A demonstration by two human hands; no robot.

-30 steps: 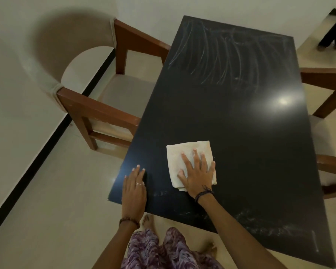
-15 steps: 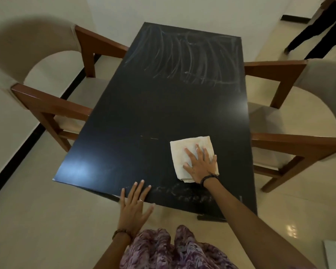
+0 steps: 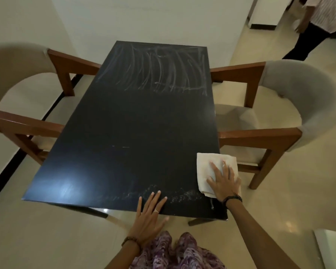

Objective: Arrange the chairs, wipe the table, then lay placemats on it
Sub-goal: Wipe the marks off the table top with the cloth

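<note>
While the right hand (image 3: 223,183) presses flat on the folded white cloth (image 3: 211,167), fingers straight and spread, so its grip is released rather than curled round the fabric, the cloth lies at the near right corner of the black tabletop (image 3: 136,123), its right edge hanging slightly past the tabletop's right side. The left hand (image 3: 147,216) rests on the tabletop's near edge, fingers straight and fanned, grasping nothing; it seems to serve only as a brace.

What the next stroke turns on is this: the chalky smear (image 3: 163,193) along the near edge runs leftward from the cloth, passing just beyond the left hand's fingertips. The tabletop's long axis runs away from the person, and the cloth's longer side lies roughly along it. The right hand is already on the cloth, so it is the hand to carry the wipe; a sweep to the left along the near edge would meet the left hand, which would probably have to lift.

Pale vertical streaks (image 3: 163,70) cover the far end of the tabletop, while its middle looks dark and even, with a glare patch near the near left corner. Wiping therefore looks partly done. One chair (image 3: 260,113) stands tucked at the right side of the tabletop and another chair (image 3: 37,105) at the left. No placemats are in view.
</note>
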